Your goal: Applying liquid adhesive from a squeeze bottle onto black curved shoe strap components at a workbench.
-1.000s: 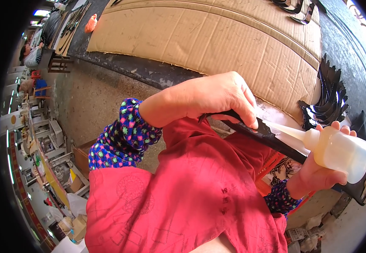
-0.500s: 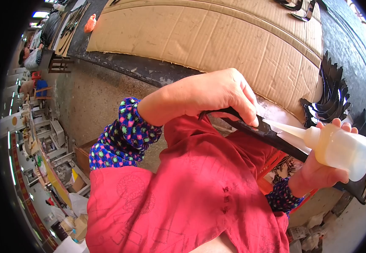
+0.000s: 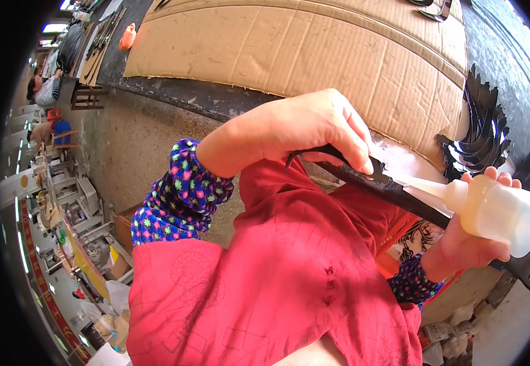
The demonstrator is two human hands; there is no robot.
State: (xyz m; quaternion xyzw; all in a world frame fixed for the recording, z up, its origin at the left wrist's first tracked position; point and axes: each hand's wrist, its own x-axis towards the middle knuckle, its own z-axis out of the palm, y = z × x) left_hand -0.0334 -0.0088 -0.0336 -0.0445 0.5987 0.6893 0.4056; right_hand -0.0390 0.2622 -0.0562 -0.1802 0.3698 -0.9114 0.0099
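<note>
My left hand (image 3: 323, 125) pinches a thin black strip of material (image 3: 371, 177), its thumb and fingertips close to the strip's jagged end. The rest of its fingers curl underneath and are partly hidden. In my right hand (image 3: 469, 241) is a translucent squeeze bottle (image 3: 500, 213) with a long tapered nozzle, tipped sideways. Pale yellowish liquid shows inside it. The nozzle's tip points left and lies at or just beside the strip, by my left fingertips; whether it touches I cannot tell.
A large cardboard sheet (image 3: 301, 52) covers much of the dark worktable (image 3: 191, 100). Beyond my right hand lies a fanned pile of black cut pieces (image 3: 481, 131). More curved black pieces (image 3: 439, 11) rest at the far edge. An orange crumpled bag (image 3: 127, 38) sits far left. Another person (image 3: 46, 90) is in the background.
The bottle and my right hand have shifted very slightly right. My left hand has moved a little, still pinching the black strip. The view has turned slightly.
</note>
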